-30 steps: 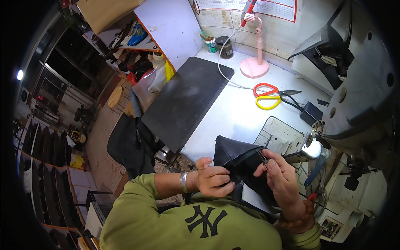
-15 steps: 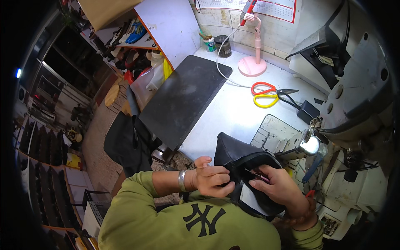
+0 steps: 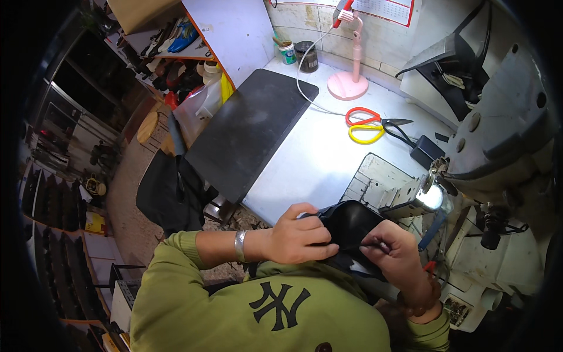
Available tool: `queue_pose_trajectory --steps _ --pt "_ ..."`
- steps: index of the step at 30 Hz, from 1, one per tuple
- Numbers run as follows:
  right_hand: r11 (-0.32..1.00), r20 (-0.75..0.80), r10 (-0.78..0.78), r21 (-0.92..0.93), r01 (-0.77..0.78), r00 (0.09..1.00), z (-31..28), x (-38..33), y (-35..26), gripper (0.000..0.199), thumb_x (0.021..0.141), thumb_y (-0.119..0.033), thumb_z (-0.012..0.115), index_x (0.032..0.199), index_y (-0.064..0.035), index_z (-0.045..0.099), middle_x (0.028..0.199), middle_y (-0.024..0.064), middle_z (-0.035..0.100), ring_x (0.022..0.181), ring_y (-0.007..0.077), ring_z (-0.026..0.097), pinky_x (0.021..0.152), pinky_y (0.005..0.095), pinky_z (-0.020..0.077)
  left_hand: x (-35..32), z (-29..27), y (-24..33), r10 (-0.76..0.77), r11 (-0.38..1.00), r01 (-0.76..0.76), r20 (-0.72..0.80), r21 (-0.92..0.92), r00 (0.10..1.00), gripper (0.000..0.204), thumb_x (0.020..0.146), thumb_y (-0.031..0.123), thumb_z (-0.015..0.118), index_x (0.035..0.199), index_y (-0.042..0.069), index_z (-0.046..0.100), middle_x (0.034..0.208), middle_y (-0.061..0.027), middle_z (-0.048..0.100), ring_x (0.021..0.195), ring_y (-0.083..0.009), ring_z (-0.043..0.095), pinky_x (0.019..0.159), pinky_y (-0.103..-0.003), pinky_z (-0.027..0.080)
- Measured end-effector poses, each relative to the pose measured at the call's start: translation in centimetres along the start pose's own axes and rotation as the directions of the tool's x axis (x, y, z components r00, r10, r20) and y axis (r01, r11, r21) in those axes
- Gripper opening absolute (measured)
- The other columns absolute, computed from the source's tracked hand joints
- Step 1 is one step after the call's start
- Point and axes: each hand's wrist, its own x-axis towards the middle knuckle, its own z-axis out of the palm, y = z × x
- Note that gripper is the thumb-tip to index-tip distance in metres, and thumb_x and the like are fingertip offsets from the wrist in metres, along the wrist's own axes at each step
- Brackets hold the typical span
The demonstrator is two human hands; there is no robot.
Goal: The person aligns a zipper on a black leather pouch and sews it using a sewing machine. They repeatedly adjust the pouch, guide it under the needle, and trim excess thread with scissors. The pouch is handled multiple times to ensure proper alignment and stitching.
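Observation:
A glossy black leather piece (image 3: pixel 353 222), perhaps a bag or a boot shaft, is held in front of my chest with its opening facing up. My left hand (image 3: pixel 299 236) is closed over its left edge, the fingers curled and the thumb side up. On the other side, my right hand (image 3: pixel 394 251) is closed in a pinch around something slim and dark. A thin dark strip runs between the two hands across the leather. Pale lining shows under my right fingers. The lower part of the leather is hidden by my hands and sleeves.
Red-and-yellow-handled scissors (image 3: pixel 378 125) lie on the white table (image 3: pixel 287 170), near a pink lamp stand (image 3: pixel 347 85) and a black adapter (image 3: pixel 427 151). A dark board (image 3: pixel 252 129) covers the table's left side. A sewing machine (image 3: pixel 498 141) stands close on the right.
The leather piece has turned, and its pointed corner no longer shows. My left hand has moved up and now lies over its edge. The right hand has shifted slightly right, fingers pinched tighter.

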Motion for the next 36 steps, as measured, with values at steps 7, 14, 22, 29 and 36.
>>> queue_pose_trajectory --steps 7,14,22,29,36 --pt "0.975 -0.064 -0.131 -0.188 0.117 0.989 0.5 -0.4 -1.4 0.012 0.075 0.007 0.063 0.085 0.0 0.062 0.077 0.0103 0.056 0.06 0.0229 0.056 0.054 0.0284 0.0442 2.7 0.7 -0.9 -0.222 0.829 0.41 0.448 -0.381 0.866 0.03 0.081 0.031 0.074 0.101 0.011 0.062 0.075 -0.0006 0.056 0.073 -0.0189 0.056 0.092 -0.038 0.038" --pt "0.968 -0.173 -0.161 -0.22 0.121 0.972 0.0 0.4 -0.8 0.015 0.079 0.004 0.062 0.094 0.0005 0.062 0.08 0.0123 0.058 0.063 0.024 0.057 0.059 0.0295 0.0463 3.3 3.3 -2.1 -0.229 0.609 0.647 0.679 -0.459 0.697 0.031 0.083 0.029 0.072 0.101 0.006 0.063 0.076 -0.011 0.06 0.077 -0.0293 0.06 0.084 -0.038 0.042" --pt "0.859 -0.529 -0.253 -0.509 -0.064 0.81 -0.4 -5.6 4.7 0.024 0.079 0.0 0.067 0.102 -0.0027 0.062 0.081 0.0118 0.057 0.066 0.0238 0.06 0.059 0.0311 0.0475 0.8 5.3 -5.0 -0.429 -0.135 0.874 0.822 -0.467 0.374 0.012 0.09 0.01 0.064 0.098 0.0 0.065 0.09 0.0015 0.062 0.083 -0.0077 0.053 0.08 -0.024 0.043" --pt "0.686 -0.598 -0.043 -0.6 -0.411 0.8 -0.3 -9.9 12.5 0.028 0.08 -0.007 0.067 0.106 -0.0028 0.06 0.093 0.0145 0.06 0.081 0.0362 0.061 0.067 0.0425 0.0479 -0.8 2.7 -4.8 -0.459 -0.237 0.726 0.733 -0.645 0.502 0.019 0.09 0.002 0.061 0.109 0.001 0.061 0.092 0.0016 0.062 0.086 -0.0051 0.054 0.08 -0.022 0.044" --pt "0.638 -0.593 -0.088 -0.651 -0.412 0.801 0.2 -8.1 12.2 0.028 0.081 -0.008 0.068 0.107 -0.0009 0.06 0.091 0.0153 0.061 0.078 0.0313 0.063 0.066 0.0373 0.0497 -4.0 -0.4 -4.4 -0.924 -0.175 0.231 0.24 -0.957 0.298 0.019 0.092 0.003 0.06 0.111 0.001 0.058 0.099 -0.0028 0.065 0.086 -0.008 0.061 0.08 -0.022 0.051"
